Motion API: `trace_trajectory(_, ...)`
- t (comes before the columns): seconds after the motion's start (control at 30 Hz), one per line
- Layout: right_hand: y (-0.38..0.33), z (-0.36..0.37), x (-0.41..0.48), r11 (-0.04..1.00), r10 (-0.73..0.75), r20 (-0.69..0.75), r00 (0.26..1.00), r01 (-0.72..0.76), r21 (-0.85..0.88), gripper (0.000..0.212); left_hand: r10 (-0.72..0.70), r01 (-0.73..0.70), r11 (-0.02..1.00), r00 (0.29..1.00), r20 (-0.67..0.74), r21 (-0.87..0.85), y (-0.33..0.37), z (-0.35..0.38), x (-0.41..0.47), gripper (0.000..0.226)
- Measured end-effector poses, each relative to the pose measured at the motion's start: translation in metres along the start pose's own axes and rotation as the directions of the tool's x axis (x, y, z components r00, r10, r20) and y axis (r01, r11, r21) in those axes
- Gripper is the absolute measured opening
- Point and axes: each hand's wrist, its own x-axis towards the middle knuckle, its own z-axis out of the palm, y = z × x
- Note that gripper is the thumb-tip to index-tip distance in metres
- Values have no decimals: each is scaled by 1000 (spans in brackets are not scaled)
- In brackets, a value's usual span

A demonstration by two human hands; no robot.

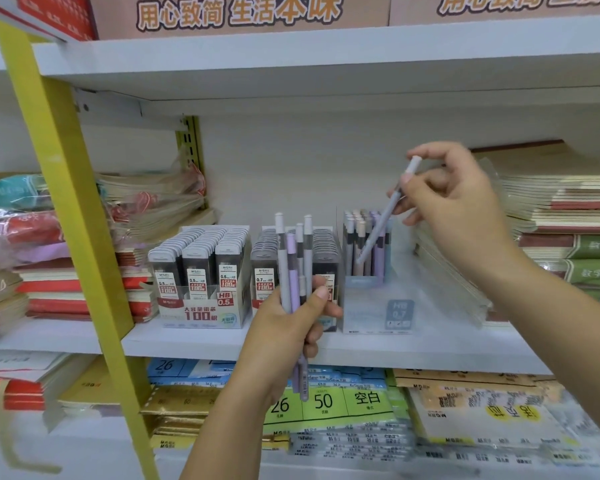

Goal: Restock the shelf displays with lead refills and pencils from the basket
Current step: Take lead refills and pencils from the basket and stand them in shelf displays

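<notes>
Now R hand (454, 206) pinches pencil (378, 227) (tilted)

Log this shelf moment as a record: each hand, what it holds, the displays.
left hand: grips bundle of pencils, upright
right hand: pinches single pencil, tilted, tip toward pencil display box
pencil display box: holds standing pencils
0.5 lead refill box: leftmost, looks full
0.7 lead refill box: middle, partly behind left hand

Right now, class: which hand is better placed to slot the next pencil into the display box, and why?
The right hand: it pinches a single pencil, tip angled down at the pencil display box. The left hand grips a bundle of pencils, off to the box's left.
</notes>
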Motion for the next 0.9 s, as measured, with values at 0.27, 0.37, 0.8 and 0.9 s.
trace_trajectory(0.27,24,16,-13,956,6,184,983,48,-289,19,6,-3,998,999,-50,59,-1,5,1,21)
trace_trajectory(0.37,31,20,-16,936,6,224,975,73,-345,18,2,3,998,997,-76,67,-1,4,1,22)
trace_trajectory(0.8,43,33,-1,817,-85,217,972,193,-543,19,-22,28,995,998,-59,96,2,0,-2,35)
trace_trajectory(0.9,43,35,-4,742,-103,261,960,249,-622,14,-30,35,997,998,-63,68,3,-1,-2,27)
